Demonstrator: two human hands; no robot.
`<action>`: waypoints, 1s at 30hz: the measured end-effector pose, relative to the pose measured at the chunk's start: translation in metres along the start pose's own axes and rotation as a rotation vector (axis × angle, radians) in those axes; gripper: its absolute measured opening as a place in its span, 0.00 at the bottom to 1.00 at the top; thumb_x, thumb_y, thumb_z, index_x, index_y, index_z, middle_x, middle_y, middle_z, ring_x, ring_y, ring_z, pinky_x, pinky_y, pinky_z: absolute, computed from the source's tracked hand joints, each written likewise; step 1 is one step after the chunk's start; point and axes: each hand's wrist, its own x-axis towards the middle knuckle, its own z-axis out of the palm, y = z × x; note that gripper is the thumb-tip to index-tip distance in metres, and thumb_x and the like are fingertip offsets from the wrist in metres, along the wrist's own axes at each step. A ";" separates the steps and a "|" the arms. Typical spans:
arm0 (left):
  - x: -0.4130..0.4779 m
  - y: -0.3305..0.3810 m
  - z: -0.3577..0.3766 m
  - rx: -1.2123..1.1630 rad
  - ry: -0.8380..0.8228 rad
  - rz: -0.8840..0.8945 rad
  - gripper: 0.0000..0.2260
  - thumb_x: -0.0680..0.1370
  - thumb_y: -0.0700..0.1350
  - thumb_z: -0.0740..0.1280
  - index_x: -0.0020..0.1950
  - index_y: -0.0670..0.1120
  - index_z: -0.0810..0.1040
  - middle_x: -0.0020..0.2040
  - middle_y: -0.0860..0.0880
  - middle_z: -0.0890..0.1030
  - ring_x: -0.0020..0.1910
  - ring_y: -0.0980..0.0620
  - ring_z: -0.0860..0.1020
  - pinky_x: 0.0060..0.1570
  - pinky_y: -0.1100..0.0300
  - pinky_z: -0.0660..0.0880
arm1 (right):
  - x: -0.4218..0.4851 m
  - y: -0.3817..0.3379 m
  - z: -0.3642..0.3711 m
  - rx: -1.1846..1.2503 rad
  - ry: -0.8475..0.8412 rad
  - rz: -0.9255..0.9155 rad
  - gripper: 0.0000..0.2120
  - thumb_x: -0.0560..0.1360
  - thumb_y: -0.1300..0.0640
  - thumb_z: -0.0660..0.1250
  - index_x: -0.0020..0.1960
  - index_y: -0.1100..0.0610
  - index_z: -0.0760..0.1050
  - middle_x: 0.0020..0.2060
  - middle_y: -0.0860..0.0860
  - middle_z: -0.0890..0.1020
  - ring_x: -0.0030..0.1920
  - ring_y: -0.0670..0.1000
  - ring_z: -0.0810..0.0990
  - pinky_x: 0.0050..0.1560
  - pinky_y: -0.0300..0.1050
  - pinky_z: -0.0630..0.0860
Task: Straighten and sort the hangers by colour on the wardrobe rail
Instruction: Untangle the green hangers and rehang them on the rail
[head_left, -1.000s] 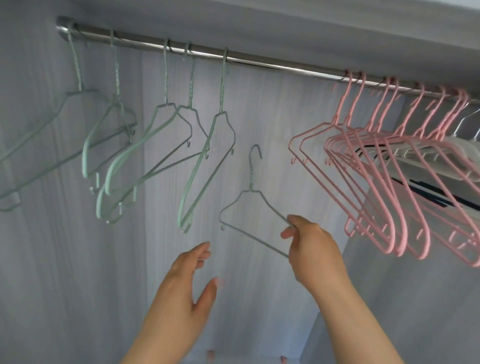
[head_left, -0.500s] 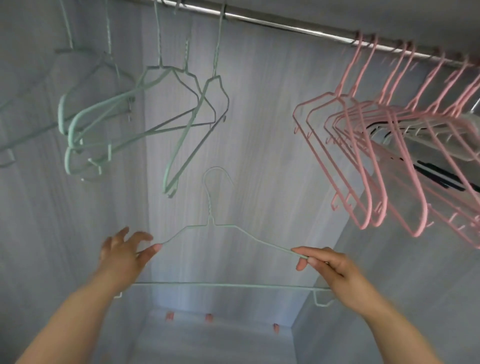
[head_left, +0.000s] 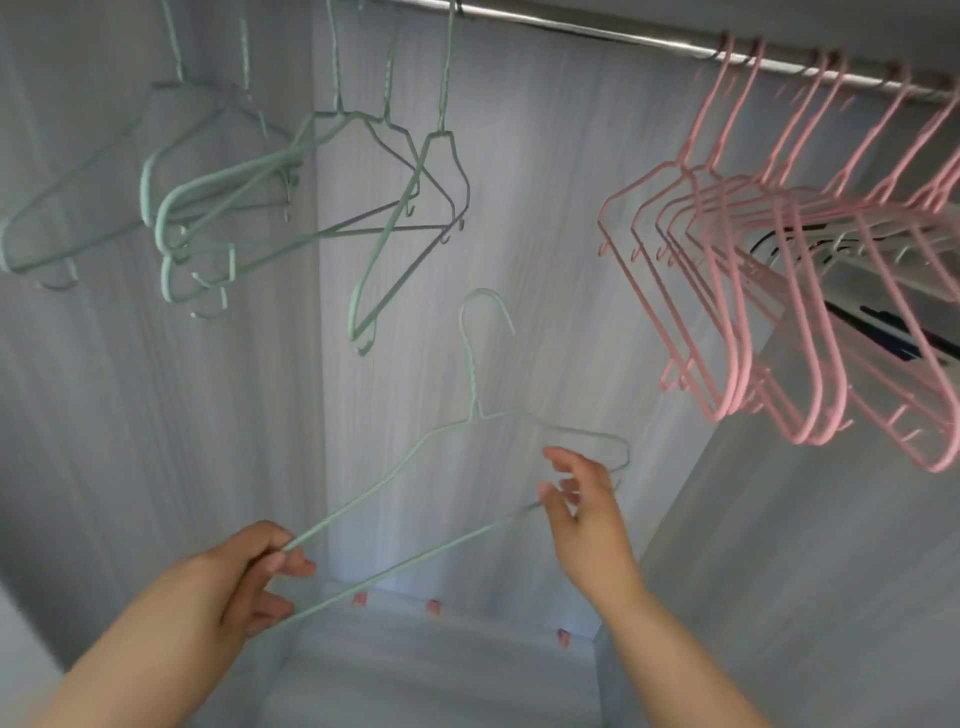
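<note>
A loose green hanger (head_left: 472, 387) is held below the rail (head_left: 649, 39). Its left end is clamped in the fingers of the left hand (head_left: 244, 577). The fingers of the right hand (head_left: 587, 509) are spread apart beside it.

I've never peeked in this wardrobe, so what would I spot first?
Low in the middle, a loose green hanger is off the rail: the left hand grips one end, the right hand is by the other. More green hangers dangle crookedly upper left; pink hangers bunch upper right.
</note>
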 end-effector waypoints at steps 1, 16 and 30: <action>-0.005 0.007 0.010 -0.026 -0.022 -0.016 0.19 0.79 0.35 0.55 0.35 0.52 0.76 0.37 0.52 0.83 0.30 0.54 0.81 0.29 0.73 0.74 | -0.009 -0.019 0.009 0.098 -0.105 0.032 0.13 0.76 0.62 0.62 0.59 0.50 0.69 0.52 0.51 0.73 0.49 0.50 0.74 0.46 0.21 0.66; -0.029 0.070 0.091 -0.171 -0.028 0.405 0.23 0.60 0.77 0.56 0.52 0.75 0.67 0.56 0.78 0.70 0.54 0.73 0.74 0.48 0.76 0.72 | 0.023 -0.119 -0.007 0.551 -0.185 0.101 0.16 0.77 0.65 0.50 0.63 0.55 0.65 0.15 0.45 0.70 0.17 0.42 0.65 0.19 0.35 0.67; 0.029 0.116 0.085 -0.077 0.142 0.656 0.08 0.73 0.45 0.59 0.46 0.58 0.73 0.51 0.70 0.75 0.45 0.73 0.76 0.42 0.82 0.66 | 0.066 -0.147 -0.028 0.383 0.017 -0.167 0.19 0.79 0.60 0.55 0.69 0.55 0.61 0.23 0.46 0.69 0.23 0.47 0.68 0.30 0.44 0.70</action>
